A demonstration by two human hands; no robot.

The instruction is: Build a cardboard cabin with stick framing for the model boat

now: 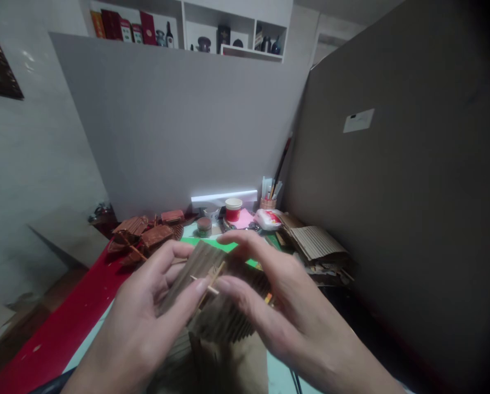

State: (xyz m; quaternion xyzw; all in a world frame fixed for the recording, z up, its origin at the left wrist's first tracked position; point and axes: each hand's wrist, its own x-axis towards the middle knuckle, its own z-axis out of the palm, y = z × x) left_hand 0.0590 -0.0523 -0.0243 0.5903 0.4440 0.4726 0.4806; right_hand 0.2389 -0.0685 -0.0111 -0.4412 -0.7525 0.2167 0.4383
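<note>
Sitting between both hands, above the front part of the counter (280, 369), a grey-brown cardboard piece (183, 273) tilts, its surface ribbed with parallel ridges. One section is a flat, slanting panel; beside it, a darker section shows deeper ridges and a serrated lower edge, slightly blurred. Two thin, pale sticks (221, 267), apparently wooden, cross on its near face.

The left hand (144, 306) has a closed grip on the piece, fingers behind and thumb pressed over the sticks. The right hand (280, 293) arches around the other side, its grip partly open, with the thumb tip close to the sticks; whether it is pressing on the cardboard I cannot tell. Both hands block much of the piece and the surface under it.

Below lies a flat brown sheet (255, 358), partly in shadow. A bright green sheet (191, 241) shows just beyond the fingers. Reddish-brown ribbed pieces (156, 236) are heaped to the left near a red cloth (59, 317), while layered corrugated cardboard (318, 243) is stacked to the right. Farther back stand a red-and-white tub (233, 210), a soft plastic packet (268, 219) and a holder of brushes (268, 203), before a smooth grey panel (187, 120).
</note>
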